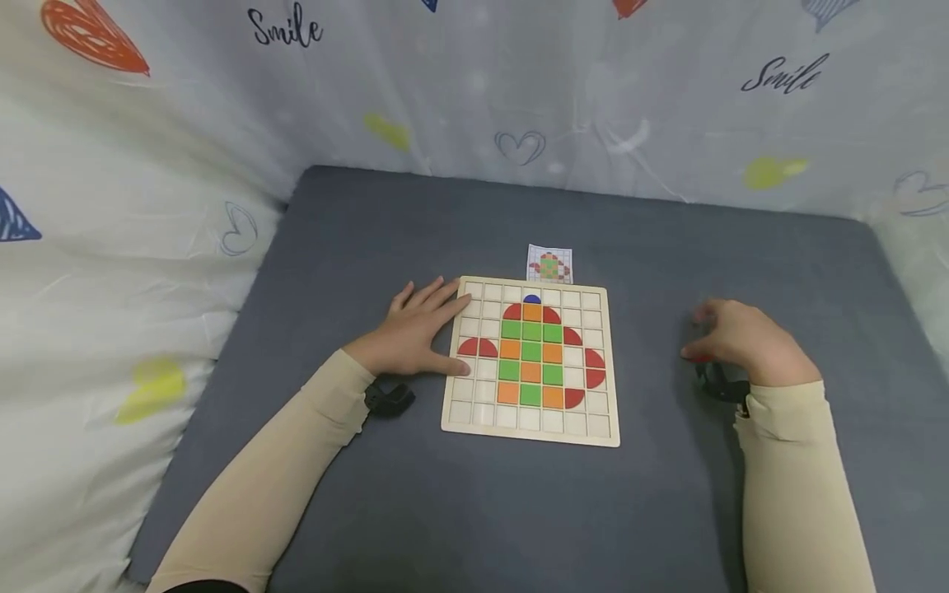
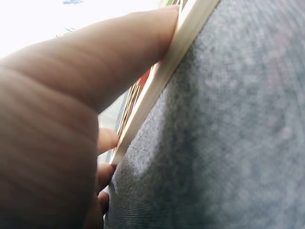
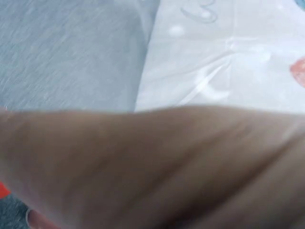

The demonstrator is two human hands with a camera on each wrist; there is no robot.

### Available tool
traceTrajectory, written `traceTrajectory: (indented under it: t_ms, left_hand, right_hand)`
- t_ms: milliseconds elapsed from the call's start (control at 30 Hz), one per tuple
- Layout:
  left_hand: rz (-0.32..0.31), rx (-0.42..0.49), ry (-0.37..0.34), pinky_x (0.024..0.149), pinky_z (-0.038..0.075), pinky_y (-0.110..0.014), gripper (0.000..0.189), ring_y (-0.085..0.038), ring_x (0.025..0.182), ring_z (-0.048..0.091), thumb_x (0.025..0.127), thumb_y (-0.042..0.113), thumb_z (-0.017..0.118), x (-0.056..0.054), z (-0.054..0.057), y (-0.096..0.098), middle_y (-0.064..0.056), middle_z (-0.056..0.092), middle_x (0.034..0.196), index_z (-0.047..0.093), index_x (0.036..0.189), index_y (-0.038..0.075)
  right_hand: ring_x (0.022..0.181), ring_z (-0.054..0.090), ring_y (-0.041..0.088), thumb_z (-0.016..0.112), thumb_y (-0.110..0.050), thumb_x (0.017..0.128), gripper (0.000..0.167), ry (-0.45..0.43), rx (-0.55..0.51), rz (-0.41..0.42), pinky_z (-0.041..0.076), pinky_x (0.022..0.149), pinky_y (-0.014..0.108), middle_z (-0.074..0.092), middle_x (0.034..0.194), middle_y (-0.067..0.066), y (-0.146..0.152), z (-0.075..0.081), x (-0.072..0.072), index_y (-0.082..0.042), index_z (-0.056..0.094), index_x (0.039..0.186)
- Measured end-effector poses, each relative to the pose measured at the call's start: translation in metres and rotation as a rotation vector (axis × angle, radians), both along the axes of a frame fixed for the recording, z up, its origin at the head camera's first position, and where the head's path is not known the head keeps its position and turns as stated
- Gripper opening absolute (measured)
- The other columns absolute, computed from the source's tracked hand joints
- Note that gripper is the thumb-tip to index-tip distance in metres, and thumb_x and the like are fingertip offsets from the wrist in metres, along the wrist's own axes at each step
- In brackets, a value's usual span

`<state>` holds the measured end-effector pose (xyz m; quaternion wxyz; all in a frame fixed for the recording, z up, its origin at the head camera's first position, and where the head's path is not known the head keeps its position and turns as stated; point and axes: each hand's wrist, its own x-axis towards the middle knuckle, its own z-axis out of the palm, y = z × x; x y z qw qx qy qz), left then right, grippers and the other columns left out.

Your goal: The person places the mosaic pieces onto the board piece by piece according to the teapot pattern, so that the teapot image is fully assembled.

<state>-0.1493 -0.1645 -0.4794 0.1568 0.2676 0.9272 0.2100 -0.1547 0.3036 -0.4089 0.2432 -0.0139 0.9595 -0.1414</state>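
Observation:
A square wooden puzzle board [image 1: 485, 412] with a grid lies mid-table, holding green and orange square tiles, red quarter-round tiles and a blue half-round piece [image 1: 531, 299]. My left hand [image 1: 417, 333] rests at its left edge with fingers spread, the thumb over the rim; in the left wrist view the thumb touches the board's pale side [image 2: 155, 90]. To the right of the board, my right hand [image 1: 749, 342] pinches a small red piece [image 1: 697, 359] between thumb and curled fingers. Only a red sliver [image 3: 3, 191] shows in the right wrist view; its full shape is hidden.
A small printed pattern card [image 1: 549, 262] lies against the board's far edge, showing a similar coloured figure. The dark grey table [image 1: 415, 222] meets a white printed curtain [image 1: 474, 99] at the back and left. A black wrist device [image 1: 390, 401] sits under my left wrist.

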Motion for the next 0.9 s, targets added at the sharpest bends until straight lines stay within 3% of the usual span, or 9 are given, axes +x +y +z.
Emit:
traceTrajectory:
  t_ms: [100, 167, 267, 433, 667, 767, 900]
  left_hand:
    - [-0.003, 0.002, -0.002, 0.126, -0.011, -0.059, 0.112, -0.024, 0.164, -0.006, 0.086, 0.072, 0.074, 0.000, 0.000, -0.001, -0.001, 0.002, 0.178, 0.019, 0.171, 0.023]
    - [-0.003, 0.002, 0.000, 0.126, -0.010, -0.059, 0.112, -0.024, 0.164, -0.006, 0.085, 0.072, 0.074, 0.000, 0.000, -0.001, -0.002, 0.003, 0.178, 0.020, 0.171, 0.023]
    - [0.003, 0.000, 0.003, 0.126, -0.010, -0.060, 0.112, -0.025, 0.164, -0.005, 0.085, 0.072, 0.075, 0.000, -0.001, -0.002, -0.002, 0.004, 0.178, 0.021, 0.170, 0.022]
    - [0.003, 0.006, 0.009, 0.126, -0.010, -0.060, 0.112, -0.025, 0.164, -0.005, 0.085, 0.071, 0.075, -0.001, -0.001, -0.001, -0.003, 0.005, 0.178, 0.022, 0.170, 0.022]
    - [-0.004, 0.022, 0.011, 0.126, -0.009, -0.060, 0.111, -0.025, 0.164, -0.004, 0.085, 0.070, 0.076, -0.001, -0.005, 0.002, -0.003, 0.006, 0.178, 0.023, 0.170, 0.022]
    - [-0.007, 0.028, 0.002, 0.126, -0.010, -0.060, 0.111, -0.026, 0.164, -0.004, 0.085, 0.070, 0.076, -0.001, -0.006, 0.002, -0.003, 0.006, 0.178, 0.023, 0.170, 0.021]
    - [0.005, 0.035, 0.012, 0.126, -0.009, -0.061, 0.111, -0.027, 0.164, -0.002, 0.084, 0.069, 0.077, -0.002, -0.003, -0.002, -0.005, 0.007, 0.178, 0.025, 0.170, 0.021]
  right_hand:
    - [0.094, 0.059, 0.047, 0.083, -0.029, 0.087, 0.061, -0.014, -0.035, -0.022, 0.052, 0.077, 0.056, 0.059, 0.113, 0.037, 0.004, -0.005, 0.000, 0.013, 0.054, 0.120]
    - [0.076, 0.058, 0.035, 0.083, -0.027, 0.087, 0.052, -0.044, -0.071, -0.063, 0.050, 0.066, 0.047, 0.059, 0.092, 0.025, 0.005, -0.006, 0.001, 0.008, 0.051, 0.109]
    - [0.060, 0.052, 0.022, 0.081, -0.029, 0.090, 0.042, -0.116, -0.104, -0.100, 0.045, 0.057, 0.036, 0.050, 0.073, 0.006, 0.006, -0.007, 0.001, 0.000, 0.050, 0.094]
    - [0.055, 0.051, 0.016, 0.077, -0.030, 0.092, 0.034, -0.156, -0.084, -0.057, 0.045, 0.056, 0.034, 0.051, 0.065, -0.002, 0.008, -0.005, 0.000, -0.009, 0.058, 0.074]
    - [0.056, 0.054, 0.018, 0.073, -0.024, 0.087, 0.023, -0.083, -0.071, 0.000, 0.045, 0.055, 0.034, 0.058, 0.065, -0.002, 0.004, -0.007, 0.000, -0.012, 0.064, 0.069]
    - [0.055, 0.049, 0.017, 0.072, -0.025, 0.088, 0.027, -0.030, -0.059, 0.004, 0.040, 0.053, 0.034, 0.053, 0.062, -0.003, -0.002, -0.007, 0.000, -0.013, 0.061, 0.066]
    - [0.063, 0.052, 0.023, 0.069, -0.025, 0.091, 0.025, 0.091, -0.057, 0.010, 0.041, 0.057, 0.035, 0.058, 0.072, 0.007, -0.018, -0.005, -0.003, -0.005, 0.063, 0.077]
